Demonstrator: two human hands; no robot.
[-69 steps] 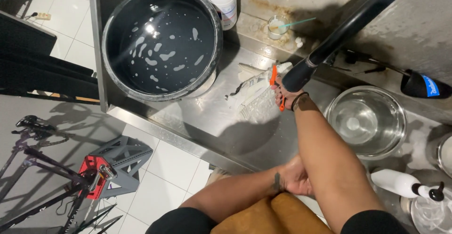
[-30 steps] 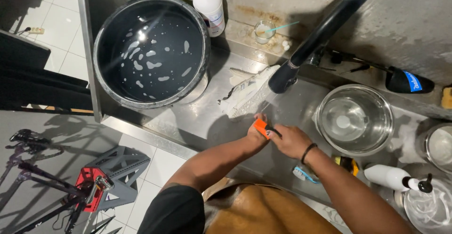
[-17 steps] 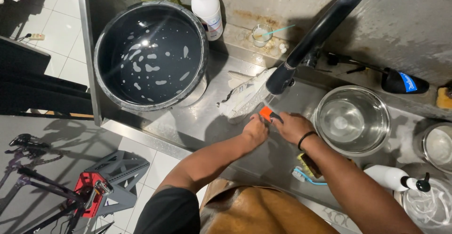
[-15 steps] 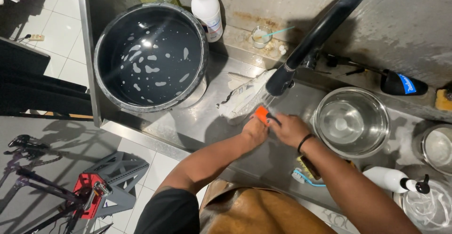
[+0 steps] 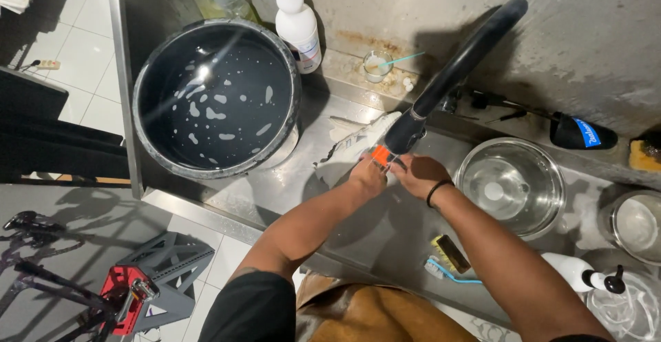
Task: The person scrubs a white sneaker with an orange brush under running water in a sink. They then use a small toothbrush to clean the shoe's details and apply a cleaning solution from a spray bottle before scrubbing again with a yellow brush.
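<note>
Both my hands meet under the spout of the black faucet (image 5: 454,73) over the steel sink (image 5: 385,232). My left hand (image 5: 368,175) and my right hand (image 5: 416,174) together pinch a small orange object (image 5: 379,154), held right below the faucet head. What the orange object is cannot be made out. A black band circles my right wrist. A pale crumpled plastic wrapper (image 5: 348,146) lies on the steel just beyond my left hand.
A big dark pot (image 5: 217,97) with floating white flecks stands at the left. A white bottle with a blue cap (image 5: 297,25), a small cup (image 5: 376,65), a steel bowl (image 5: 509,187), a brush (image 5: 447,263) and a spray bottle (image 5: 585,276) surround the sink.
My left hand rose from near my body to join the right one, and both moved with the orange object up under the faucet head.
</note>
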